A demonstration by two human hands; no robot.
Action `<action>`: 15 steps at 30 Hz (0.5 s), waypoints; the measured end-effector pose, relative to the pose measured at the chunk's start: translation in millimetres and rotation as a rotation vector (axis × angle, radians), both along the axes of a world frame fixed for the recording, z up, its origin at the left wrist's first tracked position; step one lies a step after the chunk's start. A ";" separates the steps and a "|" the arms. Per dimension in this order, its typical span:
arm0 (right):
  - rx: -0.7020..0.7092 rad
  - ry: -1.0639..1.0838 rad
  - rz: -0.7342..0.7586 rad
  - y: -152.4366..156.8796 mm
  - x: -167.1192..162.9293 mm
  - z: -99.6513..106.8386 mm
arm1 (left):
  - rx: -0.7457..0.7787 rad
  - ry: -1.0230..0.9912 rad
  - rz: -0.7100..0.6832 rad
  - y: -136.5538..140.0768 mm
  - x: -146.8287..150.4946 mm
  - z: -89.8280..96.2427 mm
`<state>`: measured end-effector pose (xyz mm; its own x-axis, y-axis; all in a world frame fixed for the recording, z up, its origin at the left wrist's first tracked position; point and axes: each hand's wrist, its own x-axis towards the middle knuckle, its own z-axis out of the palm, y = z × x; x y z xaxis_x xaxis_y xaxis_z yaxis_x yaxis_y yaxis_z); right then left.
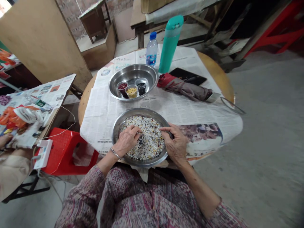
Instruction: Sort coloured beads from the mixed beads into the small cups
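Observation:
A round metal basin [116, 126] in front of me holds a mix of white grains [152, 136] with black, yellow and dark red beans among them. My left hand [127, 138], a bracelet at its wrist, reaches over the near left rim. Its fingers are curled together at the grains, and what they pinch is hidden. At the right rim, my right hand [177, 142] grips the basin's edge with its index finger pointing inward over the grains. Behind stands a second metal basin [114, 90] with small clear cups of red beans [123, 88], yellow beans [131, 91] and black beans [141, 88].
Newspaper [97, 117] covers the round table. Toward its back stand a water bottle [152, 50] and a teal bottle [169, 46]. A folded umbrella [185, 88] lies before a dark flat object [190, 76]. A red stool [64, 155] and another person's arm [6, 138] are at left.

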<state>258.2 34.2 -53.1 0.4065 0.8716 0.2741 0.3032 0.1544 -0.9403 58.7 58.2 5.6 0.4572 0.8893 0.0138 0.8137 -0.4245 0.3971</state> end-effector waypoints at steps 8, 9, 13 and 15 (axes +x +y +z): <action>-0.002 0.003 0.009 0.2 0.4 0.9 | 0.024 -0.038 0.030 -2.9 -13.5 -4.9; -0.002 0.003 0.009 0.2 0.3 0.8 | 0.013 -0.056 0.015 -5.4 -13.8 -5.9; -0.001 0.004 0.004 0.4 -0.3 1.0 | -0.049 -0.151 -0.072 -14.4 -9.5 -3.9; 0.002 0.004 0.003 0.3 -0.4 1.4 | -0.006 -0.177 -0.079 -14.8 -5.5 -0.7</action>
